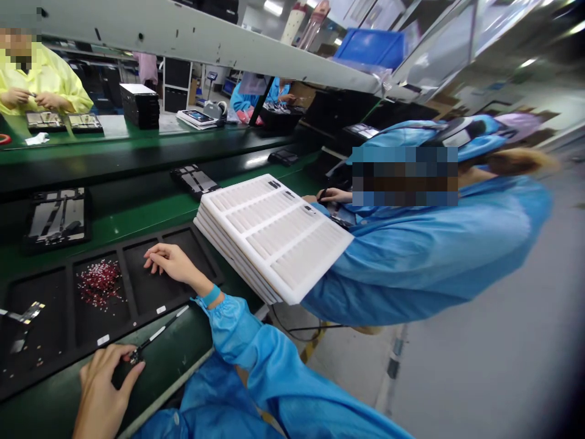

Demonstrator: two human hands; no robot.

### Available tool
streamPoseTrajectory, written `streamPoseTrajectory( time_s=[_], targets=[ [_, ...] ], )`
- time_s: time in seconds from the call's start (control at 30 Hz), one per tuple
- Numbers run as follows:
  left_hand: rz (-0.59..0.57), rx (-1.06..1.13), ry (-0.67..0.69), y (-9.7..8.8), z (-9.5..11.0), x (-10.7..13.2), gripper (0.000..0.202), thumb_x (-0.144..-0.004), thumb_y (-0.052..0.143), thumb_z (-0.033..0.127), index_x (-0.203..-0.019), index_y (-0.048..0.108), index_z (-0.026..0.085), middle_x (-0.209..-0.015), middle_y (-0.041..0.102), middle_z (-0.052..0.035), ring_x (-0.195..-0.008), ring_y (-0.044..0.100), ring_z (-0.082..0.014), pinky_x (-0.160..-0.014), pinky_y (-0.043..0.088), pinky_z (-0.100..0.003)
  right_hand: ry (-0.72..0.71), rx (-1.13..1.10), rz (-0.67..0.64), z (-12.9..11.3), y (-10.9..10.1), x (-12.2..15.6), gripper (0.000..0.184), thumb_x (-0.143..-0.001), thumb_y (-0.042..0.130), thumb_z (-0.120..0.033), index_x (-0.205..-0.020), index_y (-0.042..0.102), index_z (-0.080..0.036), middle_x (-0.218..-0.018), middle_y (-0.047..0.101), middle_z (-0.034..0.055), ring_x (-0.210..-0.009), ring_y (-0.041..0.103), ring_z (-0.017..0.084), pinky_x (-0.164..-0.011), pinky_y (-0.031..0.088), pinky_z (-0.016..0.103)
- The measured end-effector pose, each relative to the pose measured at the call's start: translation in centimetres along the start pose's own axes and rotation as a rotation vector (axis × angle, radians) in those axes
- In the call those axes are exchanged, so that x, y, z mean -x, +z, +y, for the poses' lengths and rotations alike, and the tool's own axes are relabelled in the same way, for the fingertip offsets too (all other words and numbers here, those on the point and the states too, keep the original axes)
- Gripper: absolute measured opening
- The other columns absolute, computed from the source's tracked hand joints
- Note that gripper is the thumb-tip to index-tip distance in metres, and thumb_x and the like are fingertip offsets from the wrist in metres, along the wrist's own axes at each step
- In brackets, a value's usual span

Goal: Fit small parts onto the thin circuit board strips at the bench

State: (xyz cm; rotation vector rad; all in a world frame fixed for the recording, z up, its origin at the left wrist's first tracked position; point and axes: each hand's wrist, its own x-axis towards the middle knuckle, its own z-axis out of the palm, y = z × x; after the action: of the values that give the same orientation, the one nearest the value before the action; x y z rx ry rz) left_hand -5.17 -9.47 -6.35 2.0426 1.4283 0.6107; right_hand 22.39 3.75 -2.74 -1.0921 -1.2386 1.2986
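Observation:
My left hand (106,381) is closed at the front edge of the bench, pinching a small dark electronic part with a flex cable (158,333) between thumb and fingertips. The cable has a white section and points up to the right. My right hand (171,262) hovers over a compartment of the black tray (129,286), its fingers loosely bent and apart, with nothing visible in them. In the neighbouring compartment lies a pile of tiny red and white pieces (101,281). The left compartment holds a flex strip (31,313) and a few scattered bits.
A stack of white slotted trays (278,238) stands right of the black tray. Beside it sits a co-worker in a blue smock (434,262). Black trays with device parts (58,216) lie behind. A shelf (192,36) crosses overhead; another person in yellow (50,79) works opposite.

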Motion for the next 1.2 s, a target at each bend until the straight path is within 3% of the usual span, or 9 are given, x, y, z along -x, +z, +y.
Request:
streamPoseTrajectory(
  time_s=[0.33,0.57,0.7,0.87,1.03,1.13,1.2],
  targets=[
    [0.009,-0.088,0.152,0.7,-0.5,0.5,0.02,-0.095,0.059,0.044,-0.091,0.069,0.027,-0.095,0.078,-0.005,-0.095,0.07,-0.0309,-0.082,0.046,-0.041,0.015,-0.037,0.001,-0.2,0.2,0.0,0.023,-0.098,0.07,-0.038,-0.094,0.067,-0.016,-0.085,0.077,0.0047,-0.063,0.066,0.011,-0.055,0.047,0.02],
    [-0.014,0.021,0.126,0.0,0.3,0.1,0.02,-0.093,0.063,0.043,-0.083,0.067,0.026,-0.091,0.077,-0.0043,-0.094,0.071,-0.0291,-0.083,0.048,-0.04,0.013,-0.052,-0.037,-0.4,0.1,0.2,0.031,-0.094,0.074,-0.046,-0.098,0.068,-0.016,-0.085,0.079,0.0067,-0.067,0.071,0.013,-0.056,0.049,0.021],
    [0.004,0.291,0.008,-2.0,2.0,-0.1,0.022,-0.091,0.068,0.043,-0.08,0.071,0.024,-0.095,0.078,-0.0066,-0.096,0.072,-0.0275,-0.092,0.055,-0.041,-0.037,-0.034,-0.021,-1.0,-0.3,0.8,0.037,-0.091,0.077,-0.052,-0.099,0.066,-0.017,-0.09,0.081,0.009,-0.074,0.075,0.016,-0.061,0.053,0.024],
    [0.097,0.475,-0.066,-6.4,4.8,-0.3,0.023,-0.087,0.079,0.043,-0.08,0.077,0.021,-0.091,0.08,-0.0078,-0.09,0.075,-0.0245,-0.087,0.061,-0.035,-0.101,0.02,-0.025,-1.6,-0.7,1.2,0.044,-0.09,0.074,-0.06,-0.098,0.07,-0.017,-0.078,0.074,0.003,-0.061,0.063,0.012,-0.057,0.05,0.025],
    [0.251,0.582,-0.237,-11.4,6.8,-0.8,0.036,-0.079,0.091,0.041,-0.11,0.083,0.024,-0.093,0.082,-0.0053,-0.085,0.078,-0.0231,-0.081,0.064,-0.032,-0.123,0.109,-0.052,-2.5,-0.2,2.0,0.04,-0.092,0.072,-0.058,-0.094,0.073,-0.017,-0.07,0.065,-0.0001,-0.059,0.057,0.012,-0.058,0.048,0.026],
    [0.194,0.637,-0.215,-12.6,6.9,-3.0,0.035,-0.081,0.089,0.04,-0.112,0.084,0.025,-0.091,0.082,-0.0056,-0.081,0.077,-0.0214,-0.076,0.063,-0.03,-0.117,0.13,-0.078,-3.0,0.3,2.5,0.037,-0.092,0.072,-0.055,-0.09,0.073,-0.018,-0.069,0.065,0.0003,-0.061,0.057,0.013,-0.059,0.048,0.026],
    [0.099,0.662,-0.17,-12.3,6.6,-5.2,0.034,-0.082,0.088,0.039,-0.112,0.085,0.022,-0.087,0.08,-0.0056,-0.077,0.075,-0.0192,-0.074,0.062,-0.029,-0.104,0.128,-0.112,-3.1,0.7,2.8,0.036,-0.092,0.072,-0.053,-0.086,0.072,-0.018,-0.067,0.064,0.0003,-0.06,0.057,0.013,-0.059,0.048,0.026]
  ],
)
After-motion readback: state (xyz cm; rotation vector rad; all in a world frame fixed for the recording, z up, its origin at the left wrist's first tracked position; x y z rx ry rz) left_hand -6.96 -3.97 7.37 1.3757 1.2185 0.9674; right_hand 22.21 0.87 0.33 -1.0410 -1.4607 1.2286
